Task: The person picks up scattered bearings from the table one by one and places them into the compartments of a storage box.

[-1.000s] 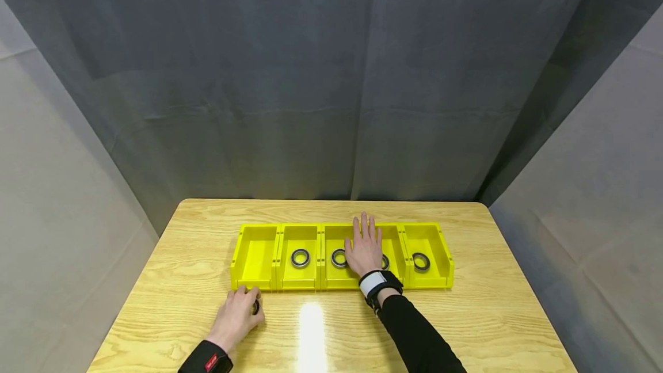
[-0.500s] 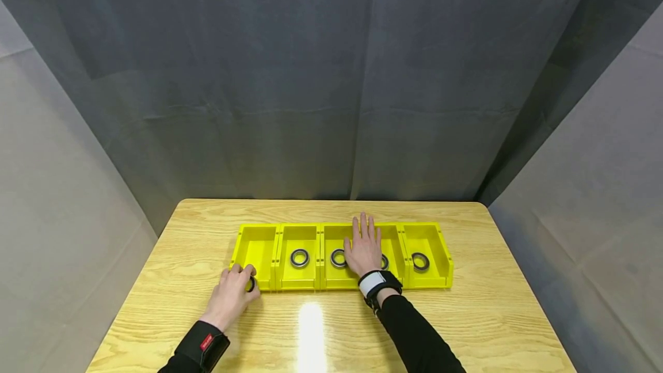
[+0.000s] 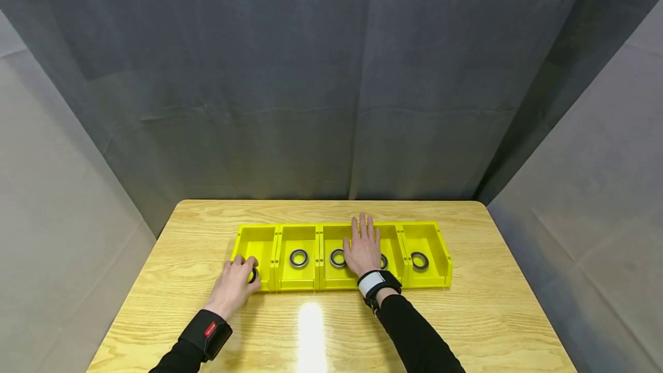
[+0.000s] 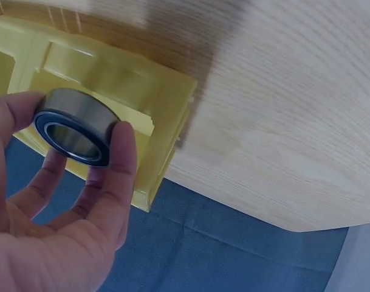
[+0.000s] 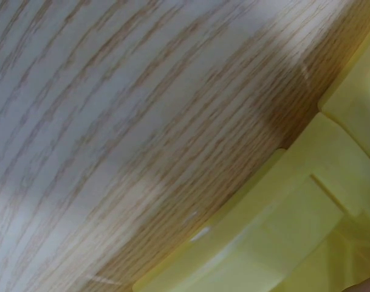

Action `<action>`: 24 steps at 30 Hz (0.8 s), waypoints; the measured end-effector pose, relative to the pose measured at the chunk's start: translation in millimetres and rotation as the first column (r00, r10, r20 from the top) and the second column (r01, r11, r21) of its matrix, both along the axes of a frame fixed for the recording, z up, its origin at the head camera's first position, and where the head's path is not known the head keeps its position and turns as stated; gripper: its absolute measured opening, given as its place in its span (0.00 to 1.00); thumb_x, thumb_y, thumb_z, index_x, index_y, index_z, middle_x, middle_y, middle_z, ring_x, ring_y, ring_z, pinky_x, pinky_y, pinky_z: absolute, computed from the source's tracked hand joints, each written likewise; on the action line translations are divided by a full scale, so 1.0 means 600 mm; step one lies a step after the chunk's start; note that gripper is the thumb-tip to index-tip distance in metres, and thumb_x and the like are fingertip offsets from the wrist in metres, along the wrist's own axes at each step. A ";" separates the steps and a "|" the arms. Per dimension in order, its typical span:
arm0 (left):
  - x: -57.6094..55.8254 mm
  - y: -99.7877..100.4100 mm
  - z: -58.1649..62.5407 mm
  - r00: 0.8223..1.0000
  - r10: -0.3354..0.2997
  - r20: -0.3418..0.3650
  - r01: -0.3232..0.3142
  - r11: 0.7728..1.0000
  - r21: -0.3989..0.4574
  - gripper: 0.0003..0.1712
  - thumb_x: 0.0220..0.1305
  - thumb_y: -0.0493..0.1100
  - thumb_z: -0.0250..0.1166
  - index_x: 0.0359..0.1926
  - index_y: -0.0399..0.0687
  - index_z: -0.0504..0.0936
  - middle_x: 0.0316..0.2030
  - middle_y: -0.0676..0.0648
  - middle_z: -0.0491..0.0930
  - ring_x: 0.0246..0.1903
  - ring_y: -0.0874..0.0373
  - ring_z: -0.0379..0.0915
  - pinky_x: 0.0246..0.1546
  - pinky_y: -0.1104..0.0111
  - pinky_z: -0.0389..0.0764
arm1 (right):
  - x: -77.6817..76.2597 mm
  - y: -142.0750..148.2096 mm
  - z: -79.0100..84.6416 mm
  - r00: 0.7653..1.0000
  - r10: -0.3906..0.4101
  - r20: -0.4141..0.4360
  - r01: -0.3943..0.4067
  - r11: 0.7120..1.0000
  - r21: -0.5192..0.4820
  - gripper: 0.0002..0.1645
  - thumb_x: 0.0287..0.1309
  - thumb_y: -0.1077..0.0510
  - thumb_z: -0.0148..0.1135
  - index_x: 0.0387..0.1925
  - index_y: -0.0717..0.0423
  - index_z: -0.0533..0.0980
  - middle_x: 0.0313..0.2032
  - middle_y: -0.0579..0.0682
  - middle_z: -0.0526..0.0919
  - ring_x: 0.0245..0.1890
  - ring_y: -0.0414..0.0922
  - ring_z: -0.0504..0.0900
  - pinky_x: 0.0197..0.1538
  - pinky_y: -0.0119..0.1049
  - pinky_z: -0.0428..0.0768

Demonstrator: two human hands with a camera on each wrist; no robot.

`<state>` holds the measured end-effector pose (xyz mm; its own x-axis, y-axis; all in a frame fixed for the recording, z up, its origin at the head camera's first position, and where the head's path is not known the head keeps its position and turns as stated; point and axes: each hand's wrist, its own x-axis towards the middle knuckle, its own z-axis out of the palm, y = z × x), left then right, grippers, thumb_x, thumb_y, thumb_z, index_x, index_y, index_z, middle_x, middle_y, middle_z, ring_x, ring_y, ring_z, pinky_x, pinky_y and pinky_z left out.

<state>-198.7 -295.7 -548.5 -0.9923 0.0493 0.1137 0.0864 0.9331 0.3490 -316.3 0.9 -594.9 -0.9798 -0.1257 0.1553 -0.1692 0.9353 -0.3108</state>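
Observation:
Between the thumb and fingers of my left hand (image 3: 232, 288) is a ball bearing (image 4: 84, 111), a steel ring with a dark seal. In the head view that hand is over the front of the leftmost yellow bin (image 3: 257, 239). My right hand (image 3: 364, 253) lies with straight fingers across the middle of the bin row, holding nothing visible. A bearing (image 3: 331, 258) shows to its left, and another bearing (image 3: 384, 262) is partly covered by it. The second bin from the left contains a bearing (image 3: 298, 250); the rightmost bin has a bearing (image 3: 419, 254) too.
Several yellow bins stand side by side on a wooden table (image 3: 466, 315). Behind the table hangs a dark grey curtain (image 3: 269, 91). Light panels rise at the left and right. In the right wrist view, a bin front edge (image 5: 251, 243) is close to the camera.
My left hand has moved forward with the bearing, from in front of the leftmost bin to over its front part. The right hand has stayed in place.

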 end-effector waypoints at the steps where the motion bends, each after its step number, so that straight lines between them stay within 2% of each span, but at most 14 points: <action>1: -0.001 0.001 0.001 1.000 -0.001 0.001 0.001 1.000 0.000 0.14 0.60 0.40 0.70 0.46 0.42 0.82 0.40 0.36 0.78 0.37 0.38 0.73 0.25 0.57 0.80 | 0.000 0.000 0.000 1.000 0.001 0.002 -0.001 1.000 0.002 0.37 0.73 0.48 0.51 0.77 0.57 0.59 0.79 0.58 0.53 0.80 0.58 0.50 0.79 0.60 0.54; 8: -0.015 0.008 0.005 1.000 -0.015 0.007 0.015 1.000 -0.004 0.15 0.62 0.40 0.69 0.49 0.42 0.81 0.42 0.35 0.78 0.40 0.37 0.74 0.27 0.56 0.81 | 0.000 0.002 -0.001 1.000 0.003 -0.014 -0.003 1.000 0.008 0.37 0.73 0.47 0.51 0.76 0.57 0.59 0.79 0.59 0.54 0.80 0.59 0.51 0.79 0.60 0.55; 16: -0.036 0.011 -0.003 1.000 -0.031 -0.004 0.031 0.999 -0.008 0.15 0.61 0.36 0.69 0.49 0.39 0.81 0.42 0.34 0.76 0.41 0.35 0.74 0.26 0.53 0.82 | -0.001 0.002 -0.005 1.000 -0.001 -0.016 0.001 1.000 0.011 0.37 0.73 0.47 0.51 0.77 0.57 0.59 0.79 0.58 0.54 0.80 0.59 0.51 0.79 0.60 0.55; 24: -0.055 0.017 -0.012 0.999 -0.018 0.043 0.018 1.000 -0.003 0.15 0.61 0.33 0.68 0.49 0.38 0.81 0.43 0.33 0.75 0.43 0.32 0.73 0.29 0.47 0.82 | -0.002 0.001 -0.006 1.000 -0.008 -0.008 0.008 1.000 0.004 0.37 0.73 0.47 0.51 0.76 0.56 0.59 0.79 0.58 0.54 0.80 0.58 0.50 0.79 0.59 0.55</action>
